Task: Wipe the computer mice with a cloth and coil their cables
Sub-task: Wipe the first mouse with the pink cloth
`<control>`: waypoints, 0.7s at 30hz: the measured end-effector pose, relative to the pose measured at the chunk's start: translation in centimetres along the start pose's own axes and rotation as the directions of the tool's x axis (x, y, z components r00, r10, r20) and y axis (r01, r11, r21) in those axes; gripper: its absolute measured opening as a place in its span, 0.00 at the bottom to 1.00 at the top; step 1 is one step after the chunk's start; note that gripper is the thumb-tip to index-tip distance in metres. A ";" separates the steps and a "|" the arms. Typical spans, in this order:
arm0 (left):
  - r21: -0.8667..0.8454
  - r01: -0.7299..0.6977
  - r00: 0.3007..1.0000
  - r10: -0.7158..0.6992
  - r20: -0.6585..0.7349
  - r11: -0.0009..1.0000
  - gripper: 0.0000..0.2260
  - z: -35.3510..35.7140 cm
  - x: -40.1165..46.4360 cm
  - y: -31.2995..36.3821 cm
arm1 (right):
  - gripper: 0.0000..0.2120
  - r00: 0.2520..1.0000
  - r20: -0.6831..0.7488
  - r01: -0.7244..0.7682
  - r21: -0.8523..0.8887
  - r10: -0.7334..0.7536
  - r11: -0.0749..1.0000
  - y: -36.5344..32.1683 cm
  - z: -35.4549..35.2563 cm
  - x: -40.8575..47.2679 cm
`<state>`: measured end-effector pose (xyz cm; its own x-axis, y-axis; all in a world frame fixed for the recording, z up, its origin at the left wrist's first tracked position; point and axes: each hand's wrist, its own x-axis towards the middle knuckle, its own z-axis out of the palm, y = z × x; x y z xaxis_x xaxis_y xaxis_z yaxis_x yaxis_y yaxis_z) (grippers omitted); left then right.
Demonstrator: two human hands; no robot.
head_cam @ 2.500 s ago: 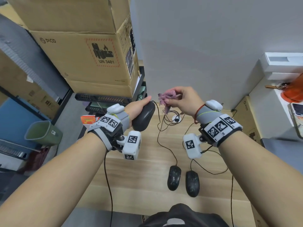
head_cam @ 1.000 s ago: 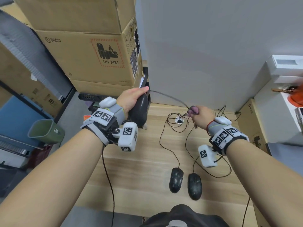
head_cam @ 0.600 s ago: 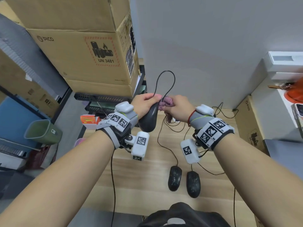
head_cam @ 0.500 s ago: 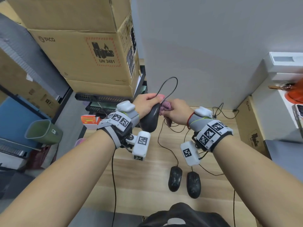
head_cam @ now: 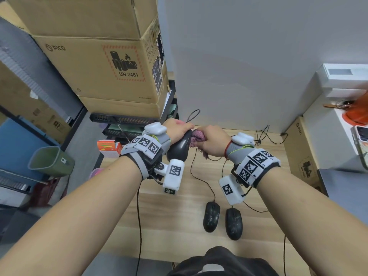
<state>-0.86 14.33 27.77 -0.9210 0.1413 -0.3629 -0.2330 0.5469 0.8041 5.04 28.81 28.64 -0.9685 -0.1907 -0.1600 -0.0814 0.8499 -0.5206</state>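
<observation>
My left hand [head_cam: 177, 129] grips a black mouse [head_cam: 178, 150] held up above the wooden desk [head_cam: 179, 212]. Its cable [head_cam: 192, 116] makes a small loop above my fingers. My right hand [head_cam: 213, 142] holds a bunched pink cloth [head_cam: 197, 137] pressed against the front end of that mouse. Two more black, dusty mice [head_cam: 211, 216] [head_cam: 234, 223] lie side by side on the desk near me, and their thin cables [head_cam: 201, 176] run up toward the back edge.
Stacked cardboard boxes [head_cam: 99, 62] stand at the back left over black rack gear [head_cam: 119, 118]. A green bin [head_cam: 50, 160] sits on the floor at left. Another box [head_cam: 300, 150] and a white shelf [head_cam: 342, 80] flank the desk's right side.
My right hand slid out along the cable to the right, then came back to the mouse. The cable loop above my left hand has shrunk and the cloth now presses the mouse's front.
</observation>
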 end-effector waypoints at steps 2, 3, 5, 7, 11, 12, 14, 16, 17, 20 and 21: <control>-0.064 0.020 0.998 -0.016 0.059 0.998 0.15 0.0 -0.5 0.1 | 0.04 1.000 -0.006 0.011 -0.002 -0.011 1.000 -0.1 0.0 0.0; -0.096 0.018 0.998 -0.013 0.059 0.995 0.13 -0.1 -0.6 0.1 | 0.04 1.000 -0.009 0.016 -0.004 -0.016 1.000 -0.2 -0.1 -0.1; -0.150 0.004 0.999 0.002 0.041 0.989 0.10 -0.2 -0.7 0.1 | 0.05 1.000 -0.017 0.018 0.009 -0.018 1.000 -0.2 -0.2 -0.1; -0.196 0.007 1.000 -0.001 0.032 0.981 0.12 -0.4 -0.8 0.1 | 0.07 0.999 -0.035 -0.003 0.045 0.005 0.999 -0.1 -0.4 -0.2; -0.306 0.038 0.999 -0.033 0.023 0.951 0.13 -1.2 -0.9 0.2 | 0.06 0.998 -0.060 -0.023 0.076 0.028 0.997 0.7 -0.6 -0.2; -0.324 0.045 0.999 -0.047 0.001 0.945 0.13 -1.6 -0.8 0.3 | 0.06 0.998 -0.056 -0.026 0.073 0.031 0.997 1.1 -0.4 -0.2; -0.368 0.065 0.994 -0.091 -0.053 0.927 0.12 -3.1 -0.5 0.7 | 0.05 0.997 -0.038 -0.063 0.070 0.066 0.996 2.5 0.1 -0.5; -0.439 0.097 0.988 -0.140 -0.066 0.893 0.12 -4.9 -0.3 0.9 | 0.04 0.990 -0.018 -0.141 0.082 0.143 0.987 4.3 0.7 -1.0; -0.451 0.106 0.986 -0.151 -0.066 0.886 0.12 -5.6 -0.2 0.9 | 0.05 0.981 -0.017 -0.191 0.096 0.193 0.977 5.5 0.9 -1.3; -0.443 0.090 0.981 -0.155 -0.114 0.892 0.10 -6.8 -0.2 0.6 | 0.06 0.936 -0.064 -0.341 0.075 0.346 0.937 8.4 1.4 -1.7; -0.456 0.086 0.979 -0.159 -0.125 0.886 0.10 -7.0 -0.2 0.6 | 0.06 0.912 -0.079 -0.398 0.059 0.402 0.915 9.3 1.5 -1.8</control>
<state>-3.03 8.90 31.62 -0.9039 -0.0518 -0.4246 -0.4277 0.1201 0.8959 6.38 36.32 22.82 -0.9347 0.2064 -0.2893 0.3253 0.8247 -0.4627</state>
